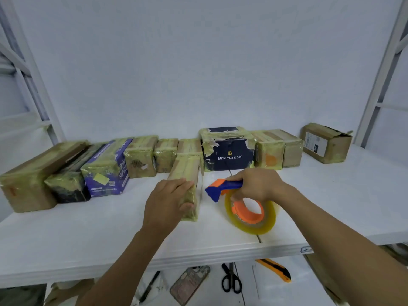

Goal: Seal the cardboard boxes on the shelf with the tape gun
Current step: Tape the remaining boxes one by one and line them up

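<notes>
A narrow cardboard box (189, 171) wrapped in yellowish tape lies lengthwise in the middle of the white shelf (110, 221). My left hand (167, 198) grips its near end, fingers over the top and thumb on the front face. Just to its right, my right hand (256, 184) holds the blue and orange tape gun (223, 188) by its handle. The gun's blue nose points at the box's right side, and its clear yellowish tape roll (251, 215) hangs below my hand, close above the shelf.
Several taped boxes line the back of the shelf, among them a purple box (108, 171), a dark "Benlydesign" box (229, 151) and a brown box (326, 142) at far right. Below the shelf edge lie scissors (230, 279), a phone (191, 283) and a yellow utility knife (276, 269).
</notes>
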